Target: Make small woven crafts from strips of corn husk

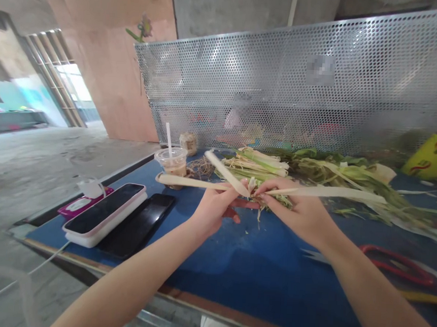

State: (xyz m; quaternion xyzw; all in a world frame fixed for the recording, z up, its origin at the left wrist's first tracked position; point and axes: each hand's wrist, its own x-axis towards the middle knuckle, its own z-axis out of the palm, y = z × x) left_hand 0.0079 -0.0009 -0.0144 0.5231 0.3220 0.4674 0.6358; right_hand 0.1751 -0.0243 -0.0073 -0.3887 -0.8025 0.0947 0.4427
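Where both hands, left (216, 208) and right (297, 212), pinch pale leaf strips (225, 174), their fingers hide the joint.

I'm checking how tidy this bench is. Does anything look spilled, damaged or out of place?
Nothing looks spilled or broken. Loose green and pale plant stalks lie scattered over the blue table top, and red-handled scissors lie near the right arm. Left hand and right hand pinch pale leaf strips.
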